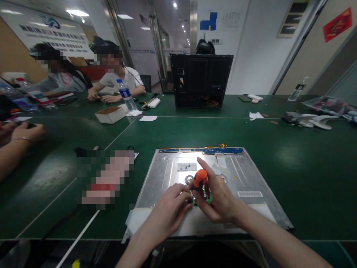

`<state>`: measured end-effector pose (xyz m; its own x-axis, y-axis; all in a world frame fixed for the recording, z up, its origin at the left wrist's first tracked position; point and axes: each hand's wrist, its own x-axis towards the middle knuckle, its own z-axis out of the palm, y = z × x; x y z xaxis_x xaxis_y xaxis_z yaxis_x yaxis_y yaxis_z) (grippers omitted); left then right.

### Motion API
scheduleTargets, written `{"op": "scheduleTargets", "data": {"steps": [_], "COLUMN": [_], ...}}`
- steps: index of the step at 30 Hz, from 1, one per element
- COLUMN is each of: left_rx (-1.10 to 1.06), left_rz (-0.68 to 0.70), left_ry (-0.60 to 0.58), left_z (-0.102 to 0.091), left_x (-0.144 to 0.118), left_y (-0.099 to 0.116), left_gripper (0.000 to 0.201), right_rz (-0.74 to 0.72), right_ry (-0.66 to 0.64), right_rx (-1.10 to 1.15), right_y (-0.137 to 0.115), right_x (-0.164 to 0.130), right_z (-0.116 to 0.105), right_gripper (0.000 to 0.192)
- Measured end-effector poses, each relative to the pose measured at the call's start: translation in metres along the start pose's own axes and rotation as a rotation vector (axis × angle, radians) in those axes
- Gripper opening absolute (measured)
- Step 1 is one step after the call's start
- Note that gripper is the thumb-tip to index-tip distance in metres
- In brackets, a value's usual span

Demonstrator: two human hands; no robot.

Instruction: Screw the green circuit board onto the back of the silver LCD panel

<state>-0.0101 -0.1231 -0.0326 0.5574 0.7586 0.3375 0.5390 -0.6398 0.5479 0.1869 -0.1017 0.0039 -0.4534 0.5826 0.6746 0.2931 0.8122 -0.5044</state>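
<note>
On the table in front of me lies a flat silver display panel (164, 171), metal back up, with a blue circuit strip (234, 150) along its far edge. My right hand (220, 199) grips a screwdriver (200, 178) with an orange and black handle, held upright over the panel's middle. Its tip is hidden by my fingers. My left hand (174, 204) is closed beside it, fingertips pressed together by the screwdriver's lower end; what they pinch cannot be made out. Small green parts (208, 199) show between the hands. A round metal piece (189, 180) sits just behind.
A black monitor housing (200, 80) stands upright across the green table (306, 178). A water bottle (126, 95), an open box (110, 114) and paper scraps are at the back left. A blurred pink card (111, 175) lies left. Co-workers sit at the far left.
</note>
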Motion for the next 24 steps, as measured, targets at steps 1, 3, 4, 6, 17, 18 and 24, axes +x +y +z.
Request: {"op": "scheduleTargets", "data": {"steps": [1,3,4,6,17,18,24], "left_rx": [-0.002,-0.007,-0.008,-0.003,0.033,0.03,0.017], "left_rz": [0.001,-0.001,-0.003,0.002,0.024,0.013,-0.022], "left_ry": [-0.004,-0.009,-0.009,-0.002,0.034,0.026,-0.001], "left_z": [0.0,0.0,0.001,0.003,0.007,0.006,0.004], "left_x": [0.0,0.001,0.0,-0.001,-0.001,-0.001,-0.002], "left_y": [0.0,-0.001,-0.002,-0.004,-0.009,-0.008,-0.006], "left_gripper": [0.015,0.016,0.017,0.019,0.014,0.015,0.02], "right_rz": [-0.004,-0.021,-0.029,-0.041,-0.079,-0.082,-0.108], "right_ry": [-0.003,-0.003,0.0,0.013,0.109,0.126,0.15], "right_rx": [-0.002,0.002,0.002,-0.009,-0.112,-0.106,-0.037], "right_y": [0.0,0.001,0.002,0.004,0.008,0.007,0.003], "right_x": [0.0,0.0,0.0,-0.002,-0.003,-0.003,0.0], "right_z": [0.0,0.002,0.003,0.006,0.01,0.01,0.006], "right_gripper": [0.077,0.077,0.077,0.074,0.067,0.065,0.058]}}
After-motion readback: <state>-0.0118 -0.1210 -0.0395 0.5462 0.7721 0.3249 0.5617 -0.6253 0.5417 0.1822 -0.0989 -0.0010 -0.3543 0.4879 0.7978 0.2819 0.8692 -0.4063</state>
